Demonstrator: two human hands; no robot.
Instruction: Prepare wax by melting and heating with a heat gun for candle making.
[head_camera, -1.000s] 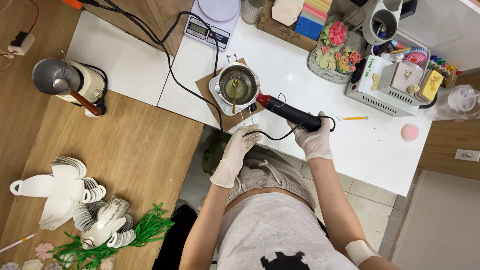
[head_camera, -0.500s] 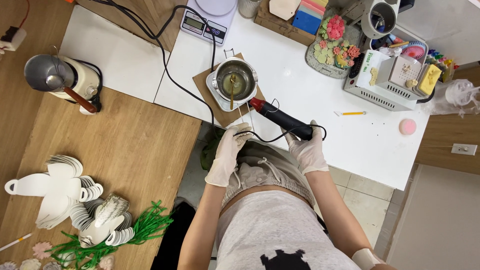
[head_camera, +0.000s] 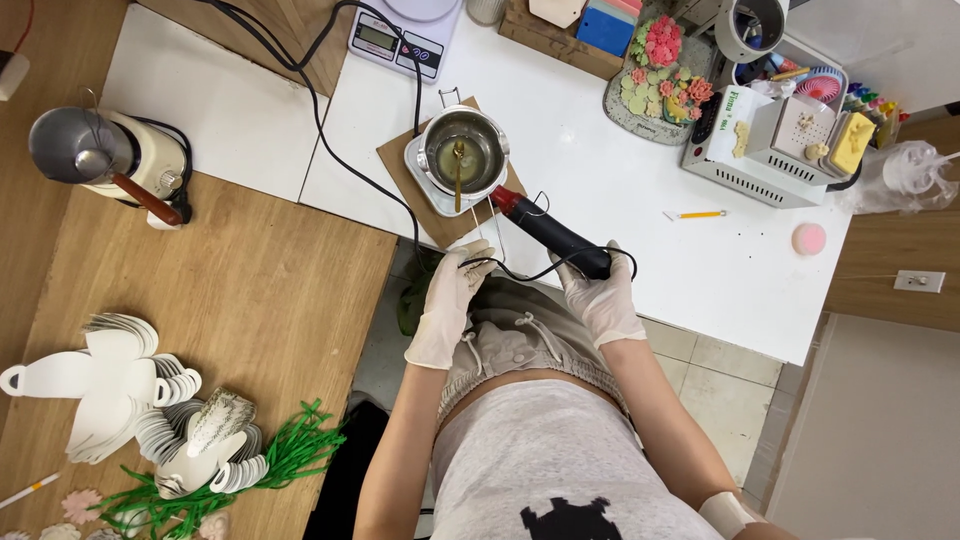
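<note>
Both my hands wear white gloves. My right hand grips the rear of a black heat gun. Its red nozzle points up-left at a metal pot. The pot stands on a small white hot plate over a square of cardboard, and a spoon lies in it. My left hand reaches to the white table's near edge. Its fingertips rest on the gun's black cord, beside a thin wire piece. Whether they grip the cord is unclear.
A digital scale sits behind the pot. At the back right are a tray of coloured flower shapes, a white box appliance and a pink disc. On the wooden table to the left are a grinder, white paper cut-outs and green strips.
The heat gun and my right hand have drifted slightly left and toward me, the nozzle still by the pot. My left hand stays at the table edge.
</note>
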